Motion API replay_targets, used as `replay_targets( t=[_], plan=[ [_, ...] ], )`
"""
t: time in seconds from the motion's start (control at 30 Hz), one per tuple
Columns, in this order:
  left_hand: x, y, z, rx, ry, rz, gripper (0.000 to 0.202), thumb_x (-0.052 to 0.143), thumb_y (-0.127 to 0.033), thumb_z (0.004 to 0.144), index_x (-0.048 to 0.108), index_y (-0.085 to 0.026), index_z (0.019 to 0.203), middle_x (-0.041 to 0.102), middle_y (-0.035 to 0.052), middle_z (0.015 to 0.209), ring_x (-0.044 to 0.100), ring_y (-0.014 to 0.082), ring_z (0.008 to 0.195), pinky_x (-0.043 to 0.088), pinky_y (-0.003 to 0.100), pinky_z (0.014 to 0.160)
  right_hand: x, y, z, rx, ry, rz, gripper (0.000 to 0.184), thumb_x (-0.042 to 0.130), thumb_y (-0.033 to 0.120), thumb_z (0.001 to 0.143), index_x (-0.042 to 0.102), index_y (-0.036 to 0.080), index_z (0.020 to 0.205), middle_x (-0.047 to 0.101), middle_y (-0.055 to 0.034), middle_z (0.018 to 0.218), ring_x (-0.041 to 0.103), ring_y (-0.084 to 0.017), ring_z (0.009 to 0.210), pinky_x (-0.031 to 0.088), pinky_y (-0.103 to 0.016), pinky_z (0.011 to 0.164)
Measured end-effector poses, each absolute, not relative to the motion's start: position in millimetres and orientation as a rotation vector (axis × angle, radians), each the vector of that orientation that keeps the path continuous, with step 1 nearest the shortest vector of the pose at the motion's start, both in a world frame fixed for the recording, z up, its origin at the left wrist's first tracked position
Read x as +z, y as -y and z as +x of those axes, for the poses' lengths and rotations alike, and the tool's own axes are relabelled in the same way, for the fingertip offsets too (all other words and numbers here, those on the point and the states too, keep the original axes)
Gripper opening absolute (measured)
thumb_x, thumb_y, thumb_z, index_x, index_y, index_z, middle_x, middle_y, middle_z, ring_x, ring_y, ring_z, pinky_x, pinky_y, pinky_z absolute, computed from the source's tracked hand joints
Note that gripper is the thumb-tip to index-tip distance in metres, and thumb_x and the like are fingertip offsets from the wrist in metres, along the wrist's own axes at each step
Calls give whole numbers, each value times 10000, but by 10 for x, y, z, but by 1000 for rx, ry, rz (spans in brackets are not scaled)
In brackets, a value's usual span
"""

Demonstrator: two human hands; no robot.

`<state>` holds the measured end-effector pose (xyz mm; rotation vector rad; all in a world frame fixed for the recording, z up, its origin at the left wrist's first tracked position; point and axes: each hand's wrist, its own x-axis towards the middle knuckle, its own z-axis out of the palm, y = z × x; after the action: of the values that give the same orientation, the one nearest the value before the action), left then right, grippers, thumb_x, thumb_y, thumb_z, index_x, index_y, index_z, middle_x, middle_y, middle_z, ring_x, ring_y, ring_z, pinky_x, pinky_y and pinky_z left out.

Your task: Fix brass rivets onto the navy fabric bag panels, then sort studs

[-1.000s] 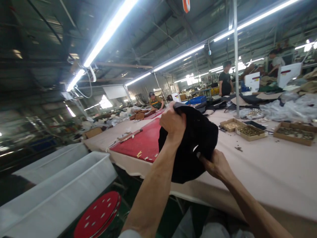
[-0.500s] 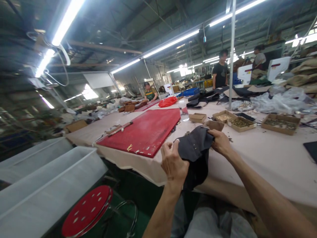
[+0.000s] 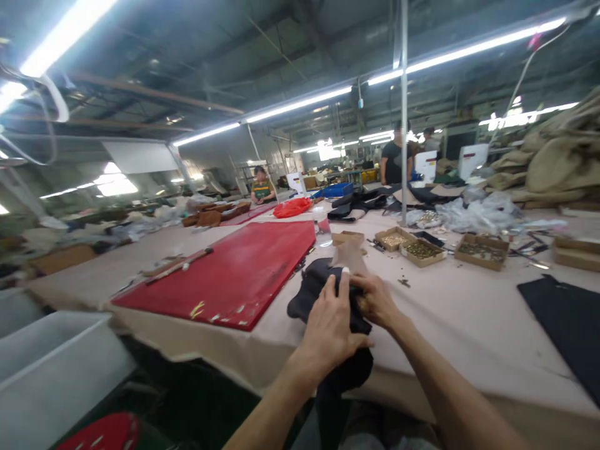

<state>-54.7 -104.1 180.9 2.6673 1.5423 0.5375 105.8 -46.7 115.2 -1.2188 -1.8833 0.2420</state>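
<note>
A crumpled piece of black fabric (image 3: 307, 294) lies on the near edge of a long table (image 3: 469, 325) covered in pale cloth, and part of it hangs over the edge. My left hand (image 3: 328, 328) rests on top of the fabric with its fingers pressed together over it. My right hand (image 3: 375, 300) grips the fabric from the right, fingers curled. The two hands touch each other over the fabric.
A red cutting board (image 3: 225, 275) lies left of my hands. Shallow cardboard boxes (image 3: 482, 250) of small metal parts stand behind, beside a steel pole (image 3: 403, 125). A flat black sheet (image 3: 567, 319) lies at right. White bins (image 3: 56, 369) stand below left. People work farther back.
The fabric came down from in front of my face onto the table edge. Both hands lowered and closed in together over it. The view has tilted down and to the right.
</note>
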Motion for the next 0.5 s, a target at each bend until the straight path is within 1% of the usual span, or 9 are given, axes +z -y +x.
replay_targets(
  t=[0.07,0.13,0.2,0.23,0.3,0.37,0.43,0.5],
  plan=[
    [1822,984,-525,495,-1592,2649,1236,905,-452,545,223,-256,1557,244,236,1617,429,413,1408,476,484,1033,1155,430,1030,233,1893,-1177,480,534,118,775,723,308,1173,703,-7,1100,632,-179,946,444,-236,800],
    [1840,944,-503,439,-1686,2664,1010,835,-380,635,323,-285,1501,246,210,1619,560,394,1281,525,455,929,1149,391,1019,231,1914,-1167,447,565,134,770,735,321,1139,708,3,1063,635,-178,929,450,-237,803],
    [1847,921,-481,378,-1793,2697,771,720,-289,716,413,-243,1421,313,215,1575,663,346,1106,543,421,842,1141,367,1011,254,1909,-1150,436,590,130,750,747,322,1109,711,9,1053,637,-175,914,460,-240,808],
    [1843,910,-473,335,-1836,2714,693,669,-243,730,440,-211,1384,354,228,1540,692,323,1022,545,407,808,1137,361,1002,274,1891,-1127,427,594,124,747,754,318,1093,713,10,1055,640,-171,908,466,-239,807],
    [1819,873,-473,245,-1896,2751,602,595,-168,732,474,-159,1321,452,238,1435,713,296,898,543,388,753,1132,358,969,324,1843,-1055,391,593,121,768,765,306,1066,715,6,1058,649,-163,909,479,-240,812],
    [1783,798,-505,174,-1937,2775,531,545,-110,724,508,-143,1253,549,212,1289,714,298,838,536,380,701,1125,369,917,360,1795,-1006,343,588,131,802,774,299,1036,715,-1,1033,656,-158,900,488,-243,812],
    [1750,687,-579,183,-1965,2773,404,501,-84,738,550,-143,1134,614,172,1124,710,310,827,530,378,682,1109,407,852,365,1751,-1029,325,583,131,811,778,292,1014,709,-7,1002,657,-157,877,494,-250,802],
    [1730,564,-684,264,-1970,2747,264,483,-91,760,566,-148,1004,644,147,993,706,311,850,530,377,722,1068,487,785,346,1703,-1109,340,591,122,781,769,287,1019,694,-11,985,650,-162,859,496,-261,792]
  ],
)
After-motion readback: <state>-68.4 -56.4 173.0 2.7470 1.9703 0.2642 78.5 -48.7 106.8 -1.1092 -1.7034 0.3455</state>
